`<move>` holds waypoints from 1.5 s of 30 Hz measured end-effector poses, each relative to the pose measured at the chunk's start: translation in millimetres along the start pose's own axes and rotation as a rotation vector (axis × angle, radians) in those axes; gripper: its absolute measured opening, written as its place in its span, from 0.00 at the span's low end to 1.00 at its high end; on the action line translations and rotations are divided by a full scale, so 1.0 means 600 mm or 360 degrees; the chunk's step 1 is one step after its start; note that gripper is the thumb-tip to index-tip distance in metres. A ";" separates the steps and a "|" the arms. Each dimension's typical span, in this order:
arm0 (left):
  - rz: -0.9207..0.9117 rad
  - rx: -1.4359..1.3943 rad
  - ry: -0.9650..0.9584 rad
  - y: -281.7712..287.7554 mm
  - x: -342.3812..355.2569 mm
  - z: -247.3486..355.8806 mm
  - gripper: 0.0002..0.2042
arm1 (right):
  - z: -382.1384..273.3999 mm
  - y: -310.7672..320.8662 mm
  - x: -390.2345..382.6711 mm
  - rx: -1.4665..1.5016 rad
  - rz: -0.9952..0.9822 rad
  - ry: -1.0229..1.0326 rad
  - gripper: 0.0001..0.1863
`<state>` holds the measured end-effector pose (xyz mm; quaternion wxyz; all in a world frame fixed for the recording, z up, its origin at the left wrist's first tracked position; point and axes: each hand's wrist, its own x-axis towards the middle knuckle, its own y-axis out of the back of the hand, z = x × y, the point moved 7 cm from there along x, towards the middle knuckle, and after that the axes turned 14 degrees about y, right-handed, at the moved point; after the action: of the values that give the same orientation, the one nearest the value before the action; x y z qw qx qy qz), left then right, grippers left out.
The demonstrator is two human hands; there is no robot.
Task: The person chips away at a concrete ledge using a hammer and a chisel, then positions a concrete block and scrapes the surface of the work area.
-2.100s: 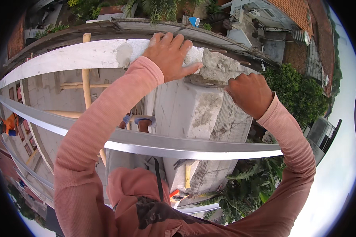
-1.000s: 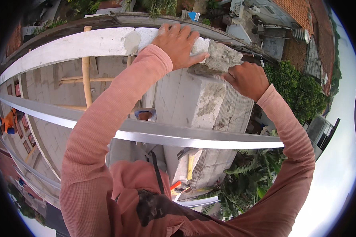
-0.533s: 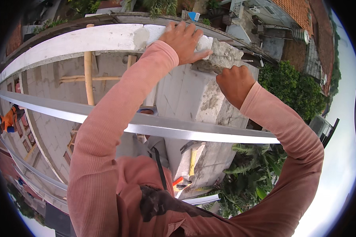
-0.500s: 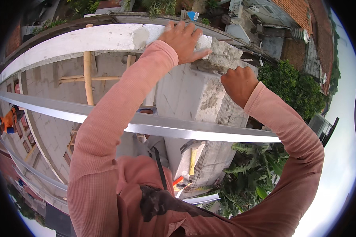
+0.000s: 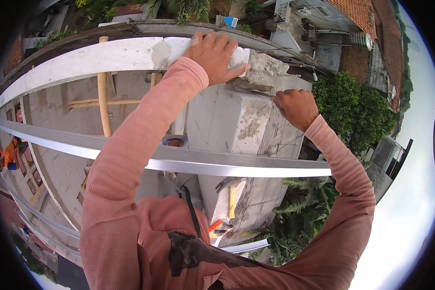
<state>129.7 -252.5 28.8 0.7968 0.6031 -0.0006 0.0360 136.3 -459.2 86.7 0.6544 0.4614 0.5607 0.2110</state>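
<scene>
My left hand [image 5: 216, 57] lies with fingers spread over the end of a white block [image 5: 178, 47] on top of the wall. Beside that hand, rough grey mortar or broken concrete [image 5: 267, 68] covers the block's right end. My right hand [image 5: 297, 107] is closed in a fist just below and right of this lump. A thin metal tool [image 5: 262, 93] sticks out of the fist to the left, along the lump's underside. Its exact kind I cannot make out.
A silver metal beam [image 5: 237, 163] crosses between my arms and the wall. Near my body lie a yellow-handled hammer [image 5: 232, 200] and an orange-handled tool [image 5: 214, 225]. Wooden poles [image 5: 103, 92] stand at left. A person in orange [image 5: 9, 153] is far left, below. Trees drop away at right.
My right fist has come down and turned, so the thin tool now shows under the lump. My left hand stays on the block; the whole view has shifted slightly.
</scene>
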 end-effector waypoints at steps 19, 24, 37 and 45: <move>-0.0022 0.0000 0.0005 0.005 0.005 -0.002 0.34 | 0.058 -0.026 -0.042 0.0353 -0.0240 -0.0358 0.20; -0.0008 0.0037 0.0010 0.002 0.005 -0.005 0.34 | 0.082 -0.076 -0.048 0.0477 -0.0236 -0.0403 0.18; 0.0017 0.0086 -0.0033 0.006 0.004 -0.002 0.35 | 0.068 -0.041 -0.062 0.0346 0.0308 -0.0370 0.19; 0.0107 0.0013 -0.0048 0.002 0.005 0.000 0.33 | 0.080 -0.104 -0.058 0.0141 0.0132 -0.0513 0.21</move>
<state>132.5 -252.3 29.9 0.7927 0.6064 -0.0329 0.0537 156.3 -534.8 50.4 0.7056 0.5403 0.4378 0.1363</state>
